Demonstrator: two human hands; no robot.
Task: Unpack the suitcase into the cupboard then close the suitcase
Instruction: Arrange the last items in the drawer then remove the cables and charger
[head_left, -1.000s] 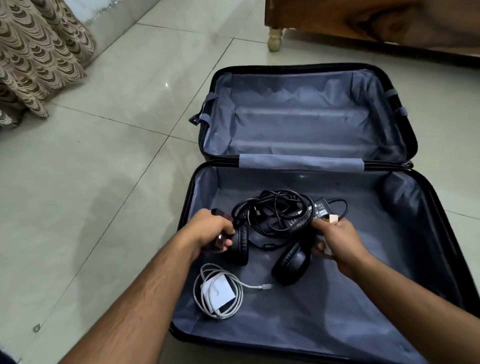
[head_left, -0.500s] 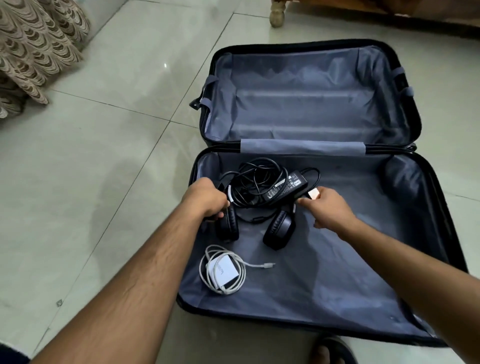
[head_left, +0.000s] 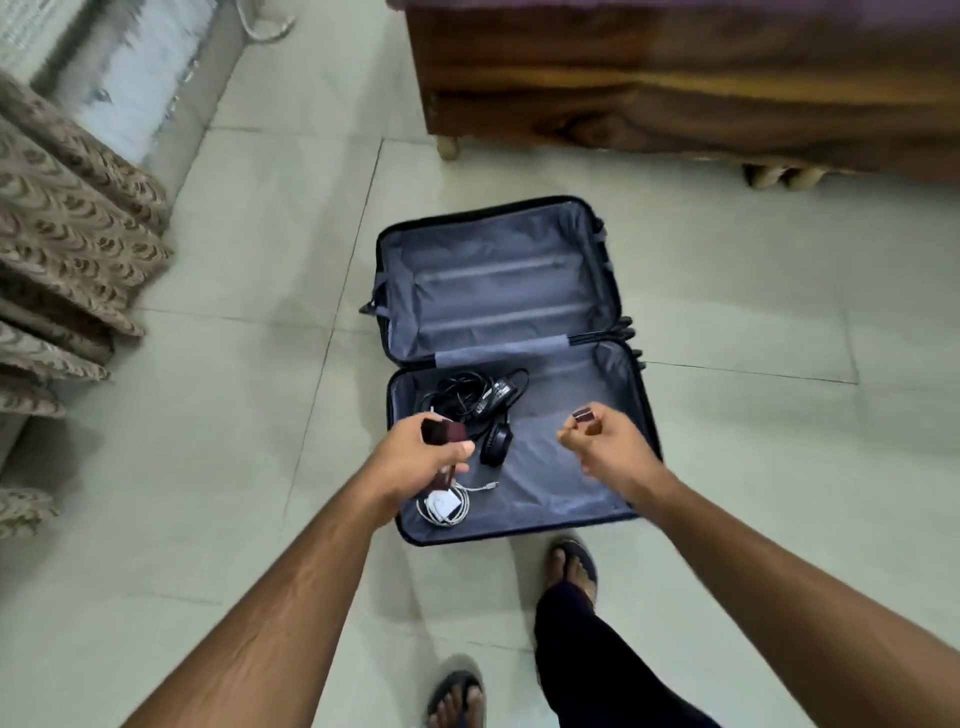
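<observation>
A black suitcase (head_left: 636, 415) with grey lining lies open on the tiled floor. In its near half lie black headphones (head_left: 496, 441), a coiled black cable with a power adapter (head_left: 488, 395) and a white charger with its cable (head_left: 444, 506). My left hand (head_left: 423, 460) grips a small dark red and black object (head_left: 444, 432) above the near left corner. My right hand (head_left: 605, 449) holds a small dark box-like item (head_left: 584, 417) above the near half. The far half is bare lining.
A wooden bed frame (head_left: 675, 88) with short legs stands beyond the suitcase. A patterned brown curtain (head_left: 67, 249) hangs at the left. My feet in sandals (head_left: 574, 566) stand on the tiles just in front of the suitcase.
I have stood up, so the suitcase now looks smaller and farther. Both hands have lifted out of the case, each holding a small item; the headphones and cables stay inside.
</observation>
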